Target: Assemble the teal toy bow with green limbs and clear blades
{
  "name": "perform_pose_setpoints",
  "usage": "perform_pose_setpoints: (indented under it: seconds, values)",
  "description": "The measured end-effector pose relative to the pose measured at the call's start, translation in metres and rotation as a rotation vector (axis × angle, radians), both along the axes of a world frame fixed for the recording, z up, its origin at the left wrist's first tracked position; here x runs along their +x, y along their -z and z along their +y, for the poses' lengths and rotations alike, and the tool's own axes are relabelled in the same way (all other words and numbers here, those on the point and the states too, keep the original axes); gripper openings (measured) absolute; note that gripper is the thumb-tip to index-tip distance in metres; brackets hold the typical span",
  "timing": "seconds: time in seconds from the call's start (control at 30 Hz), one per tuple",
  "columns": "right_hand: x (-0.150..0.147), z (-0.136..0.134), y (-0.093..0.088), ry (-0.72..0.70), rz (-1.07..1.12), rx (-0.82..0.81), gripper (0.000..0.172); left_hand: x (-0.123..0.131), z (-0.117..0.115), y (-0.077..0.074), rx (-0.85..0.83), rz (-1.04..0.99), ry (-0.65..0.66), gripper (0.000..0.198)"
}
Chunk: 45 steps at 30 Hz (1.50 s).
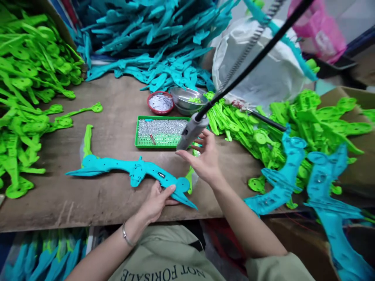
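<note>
A long teal plastic toy part lies flat across the wooden table near its front edge. My left hand presses on that part's right end, thumb on top. My right hand hovers with fingers spread just below a grey electric screwdriver that hangs on a black cable; the fingertips are close to the tool, and I cannot tell if they touch it. A green plastic part lies partly under the teal one.
A green tray of small silver screws sits behind the teal part. Behind it stand a red bowl and a steel bowl. Green parts pile at left and right, teal parts at back. White bag right.
</note>
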State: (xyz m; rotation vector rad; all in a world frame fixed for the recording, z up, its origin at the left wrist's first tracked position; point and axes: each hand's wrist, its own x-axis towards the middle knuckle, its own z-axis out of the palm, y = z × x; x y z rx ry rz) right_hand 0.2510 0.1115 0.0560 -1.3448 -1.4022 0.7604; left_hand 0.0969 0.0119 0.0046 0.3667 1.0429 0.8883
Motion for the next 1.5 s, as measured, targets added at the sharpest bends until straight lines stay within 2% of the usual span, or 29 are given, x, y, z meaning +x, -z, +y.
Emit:
perform_pose_setpoints:
  seconds: [0.07,0.17,0.3,0.5,0.67,1.03,1.27,1.4,1.5]
  values:
    - [-0.011,0.016,0.001,-0.063,0.067,-0.02,0.061,0.0,-0.001,0.0,-0.01,-0.006,0.004,0.065]
    - [-0.015,0.03,-0.008,-0.133,0.142,-0.046,0.047,0.002,-0.001,-0.001,-0.041,-0.052,0.002,0.064]
    - [-0.011,0.051,-0.015,-0.079,0.219,0.038,0.044,0.006,-0.004,0.001,-0.079,-0.162,-0.032,0.061]
    - [-0.015,0.075,0.014,0.078,0.206,0.13,0.031,0.012,-0.014,0.003,-0.117,-0.138,-0.056,0.06]
    - [-0.013,0.077,0.027,0.098,0.205,0.134,0.025,0.014,-0.022,-0.002,-0.168,-0.124,-0.04,0.058]
    - [-0.014,0.082,0.032,0.132,0.234,0.09,0.022,0.017,-0.025,-0.006,-0.232,-0.158,-0.069,0.06]
    - [-0.017,0.083,0.033,0.078,0.247,0.102,0.019,0.025,-0.027,-0.008,-0.202,-0.175,-0.143,0.056]
    - [-0.017,0.085,0.028,0.104,0.223,0.13,0.022,0.027,-0.027,-0.005,-0.2,-0.13,-0.131,0.058]
    - [-0.014,0.071,0.012,0.106,0.227,0.147,0.028,0.028,-0.026,-0.003,-0.188,-0.101,-0.135,0.059]
